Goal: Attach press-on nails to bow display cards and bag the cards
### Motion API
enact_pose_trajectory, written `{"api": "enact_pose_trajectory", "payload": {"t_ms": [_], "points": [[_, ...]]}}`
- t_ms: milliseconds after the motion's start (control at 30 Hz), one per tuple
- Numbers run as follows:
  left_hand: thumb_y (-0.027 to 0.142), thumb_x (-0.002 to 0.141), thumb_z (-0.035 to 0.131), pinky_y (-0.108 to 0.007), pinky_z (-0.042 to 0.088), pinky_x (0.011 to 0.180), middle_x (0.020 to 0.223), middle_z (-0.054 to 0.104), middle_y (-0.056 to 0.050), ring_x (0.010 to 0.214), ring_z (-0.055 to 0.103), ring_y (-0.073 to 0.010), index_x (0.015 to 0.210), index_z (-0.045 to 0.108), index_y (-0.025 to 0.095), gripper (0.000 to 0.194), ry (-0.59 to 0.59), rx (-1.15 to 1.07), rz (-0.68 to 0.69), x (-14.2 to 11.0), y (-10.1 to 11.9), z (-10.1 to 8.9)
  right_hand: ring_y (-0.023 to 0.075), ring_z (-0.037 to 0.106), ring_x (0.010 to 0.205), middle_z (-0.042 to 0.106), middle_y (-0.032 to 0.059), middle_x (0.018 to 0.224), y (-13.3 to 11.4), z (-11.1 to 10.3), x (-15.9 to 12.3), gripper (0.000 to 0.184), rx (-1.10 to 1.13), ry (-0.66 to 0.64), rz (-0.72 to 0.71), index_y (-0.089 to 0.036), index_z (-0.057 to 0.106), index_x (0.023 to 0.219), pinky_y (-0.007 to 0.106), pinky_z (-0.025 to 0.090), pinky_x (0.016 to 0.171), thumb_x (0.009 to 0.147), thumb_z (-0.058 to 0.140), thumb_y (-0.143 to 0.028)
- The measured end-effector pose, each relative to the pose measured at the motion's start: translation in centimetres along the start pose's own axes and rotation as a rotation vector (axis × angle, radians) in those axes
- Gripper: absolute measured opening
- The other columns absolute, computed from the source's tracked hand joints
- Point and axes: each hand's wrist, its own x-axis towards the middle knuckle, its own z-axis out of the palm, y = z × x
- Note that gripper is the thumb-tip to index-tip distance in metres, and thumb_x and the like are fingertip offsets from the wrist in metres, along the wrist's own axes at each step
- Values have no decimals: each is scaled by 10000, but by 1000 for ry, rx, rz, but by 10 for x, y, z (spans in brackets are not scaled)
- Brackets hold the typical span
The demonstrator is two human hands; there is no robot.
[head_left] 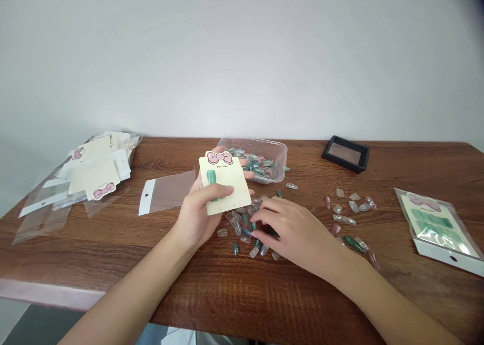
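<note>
My left hand (198, 211) holds up a cream card (227, 186) with a pink bow printed at the top; my thumb presses across its face, and a green false nail (211, 176) is stuck on it. My right hand (289, 231) rests palm down on the wooden table (242, 294), its fingers curled over a scatter of loose false nails (244, 229), green and clear. Whether the fingertips pinch one is hidden.
A clear plastic tub (278, 156) of nails stands behind the card. An empty clear sleeve (166, 192) lies left of it; a pile of cards and sleeves (91, 176) at far left. More loose nails (350, 209), a black tray (346, 153) and a packed sleeve (438, 229) lie right.
</note>
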Motion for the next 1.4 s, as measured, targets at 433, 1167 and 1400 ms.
{"api": "enact_pose_trajectory", "payload": {"t_ms": [433, 1167, 1400], "points": [[61, 781, 609, -498, 588, 935, 1252, 701, -55, 1155, 681, -317, 1544, 298, 331, 867, 6, -1, 14, 0, 2, -1, 187, 599, 780, 643, 15, 889, 0, -3, 0, 117, 25, -33, 31, -190, 621, 865, 316, 448, 671, 869, 735, -162], [83, 777, 611, -511, 604, 896, 1278, 696, -59, 1179, 667, -351, 1529, 332, 338, 842, 26, 14, 23, -1, 4, 0, 185, 580, 771, 633, 16, 861, 1, -1, -1, 104, -5, -12, -29, -187, 617, 844, 330, 455, 705, 908, 659, -117], [94, 781, 610, -517, 611, 884, 1281, 699, -62, 1188, 662, -364, 1527, 339, 332, 828, 17, 32, 28, -1, 4, 0, 209, 597, 814, 638, 34, 921, 1, -1, -1, 51, -19, -29, -1, -181, 649, 939, 357, 474, 725, 907, 684, -164]]}}
